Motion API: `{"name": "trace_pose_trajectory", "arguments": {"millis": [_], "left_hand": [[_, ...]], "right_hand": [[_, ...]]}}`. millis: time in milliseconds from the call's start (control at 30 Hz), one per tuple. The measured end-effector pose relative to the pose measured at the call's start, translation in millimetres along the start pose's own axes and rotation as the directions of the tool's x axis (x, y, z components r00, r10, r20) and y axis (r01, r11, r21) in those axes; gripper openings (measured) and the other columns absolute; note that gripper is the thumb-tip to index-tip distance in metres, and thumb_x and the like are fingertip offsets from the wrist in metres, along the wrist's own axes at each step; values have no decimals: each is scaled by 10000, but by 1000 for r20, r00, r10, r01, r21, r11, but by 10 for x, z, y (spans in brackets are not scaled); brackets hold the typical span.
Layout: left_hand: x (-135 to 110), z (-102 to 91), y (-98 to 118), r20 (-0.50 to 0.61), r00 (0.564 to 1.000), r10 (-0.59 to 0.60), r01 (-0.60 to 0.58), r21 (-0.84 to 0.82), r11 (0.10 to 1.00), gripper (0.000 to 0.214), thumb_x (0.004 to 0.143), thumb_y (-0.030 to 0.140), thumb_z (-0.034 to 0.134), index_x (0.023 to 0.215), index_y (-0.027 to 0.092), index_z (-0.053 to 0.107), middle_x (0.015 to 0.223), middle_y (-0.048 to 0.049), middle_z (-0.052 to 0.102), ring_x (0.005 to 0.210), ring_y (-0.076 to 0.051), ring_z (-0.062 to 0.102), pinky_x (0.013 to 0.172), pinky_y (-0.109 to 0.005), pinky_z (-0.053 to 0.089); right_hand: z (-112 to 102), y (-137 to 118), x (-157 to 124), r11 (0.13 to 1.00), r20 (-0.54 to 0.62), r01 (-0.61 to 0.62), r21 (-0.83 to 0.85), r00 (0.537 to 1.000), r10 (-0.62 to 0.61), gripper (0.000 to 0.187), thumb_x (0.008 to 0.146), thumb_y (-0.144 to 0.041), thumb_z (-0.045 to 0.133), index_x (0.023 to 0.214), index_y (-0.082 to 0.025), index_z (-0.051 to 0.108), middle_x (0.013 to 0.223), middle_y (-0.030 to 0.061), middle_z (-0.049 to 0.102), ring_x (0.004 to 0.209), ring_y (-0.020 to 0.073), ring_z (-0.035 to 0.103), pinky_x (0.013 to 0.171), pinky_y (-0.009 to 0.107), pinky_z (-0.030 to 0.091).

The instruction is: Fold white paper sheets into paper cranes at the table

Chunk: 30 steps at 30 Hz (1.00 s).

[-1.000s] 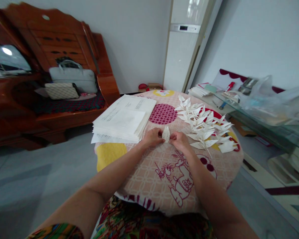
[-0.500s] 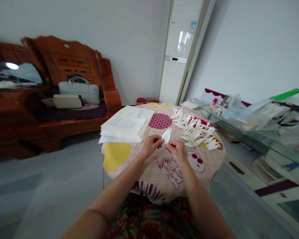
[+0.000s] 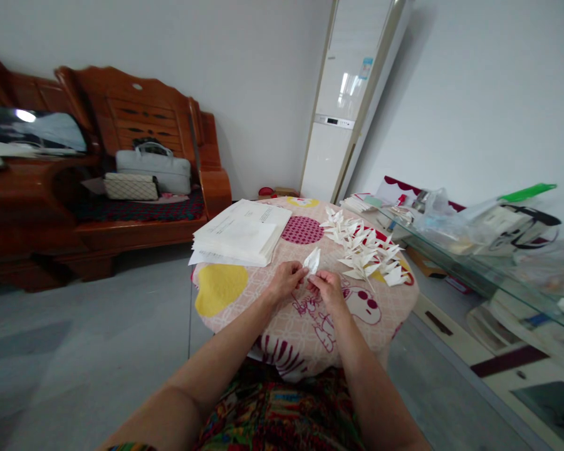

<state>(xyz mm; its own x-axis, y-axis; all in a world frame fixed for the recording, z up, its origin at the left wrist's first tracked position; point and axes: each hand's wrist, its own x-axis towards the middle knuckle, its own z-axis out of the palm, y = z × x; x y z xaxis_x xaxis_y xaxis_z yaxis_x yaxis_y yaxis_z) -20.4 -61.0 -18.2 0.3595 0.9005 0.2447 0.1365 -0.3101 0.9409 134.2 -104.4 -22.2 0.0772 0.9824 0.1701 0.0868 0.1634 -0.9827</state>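
Observation:
A small piece of folded white paper (image 3: 312,260), narrow and pointed at its far end, is held between my two hands above the table. My left hand (image 3: 287,280) pinches its left side near the lower end. Closed on its lower right side is my right hand (image 3: 327,288), fingertips close to those of the left. Just to the right lie several folded white paper cranes (image 3: 360,241) in a loose cluster. A thick stack of white paper sheets (image 3: 244,228) sits to the left of my hands.
A patterned cloth (image 3: 225,291) covers the round table. Along the right runs a glass-topped cabinet (image 3: 455,266) with plastic bags (image 3: 439,216) on it. A wooden sofa (image 3: 136,125) holding bags stands at the left, and a tall white air conditioner (image 3: 331,138) is in the corner.
Both hands keep hold of the folded paper and have shifted slightly; the right hand's fingers now sit a little nearer the left hand. The camera view has tilted a little.

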Motion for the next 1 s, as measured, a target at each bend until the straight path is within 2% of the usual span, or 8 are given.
{"name": "trace_pose_trajectory", "arguments": {"millis": [100,300,467,633,833,1000], "left_hand": [[-18,-5,8,25,1000,16,-16,-17,1000,406,841,517,552,633,169,530,512,33,520,441,-93,464,467,-224,335],[-39,-43,63,0,998,64,-63,130,990,399,866,456,538,591,169,517,494,35,492,449,-88,440,478,-227,306],[-48,-33,35,-2,994,105,-105,39,994,393,873,477,553,630,171,508,532,41,500,472,-87,456,488,-218,326],[-69,-26,4,44,986,159,-159,-13,987,366,820,458,641,641,166,511,549,49,476,515,-88,461,512,-209,333],[-112,-78,55,27,988,150,-151,66,986,333,827,386,627,613,164,502,533,45,489,511,-87,465,519,-209,329],[-93,-64,44,1,992,125,-125,-10,992,362,816,434,644,612,171,501,521,42,504,479,-88,469,498,-213,340]], "right_hand": [[-9,19,-5,1000,7,-2,-15,1000,2,256,753,-410,660,638,-181,644,547,-2,626,471,127,521,463,242,382],[-7,27,-31,999,27,10,-42,1000,-9,281,794,-419,657,638,-186,640,547,-5,623,471,130,521,470,249,390],[-11,-11,-49,997,58,73,-28,996,-71,299,819,-436,647,647,-191,647,587,7,653,509,140,545,512,258,419],[-79,1,-52,978,62,150,-147,988,-142,294,829,-430,629,650,-198,646,586,7,651,538,148,568,536,256,432],[-63,-24,-65,928,69,206,-312,979,-194,301,848,-420,569,647,-204,625,587,12,662,504,140,554,546,262,430],[-40,-32,-74,922,36,222,-316,974,-223,323,862,-448,563,649,-211,612,597,11,653,539,151,567,554,263,429]]}}
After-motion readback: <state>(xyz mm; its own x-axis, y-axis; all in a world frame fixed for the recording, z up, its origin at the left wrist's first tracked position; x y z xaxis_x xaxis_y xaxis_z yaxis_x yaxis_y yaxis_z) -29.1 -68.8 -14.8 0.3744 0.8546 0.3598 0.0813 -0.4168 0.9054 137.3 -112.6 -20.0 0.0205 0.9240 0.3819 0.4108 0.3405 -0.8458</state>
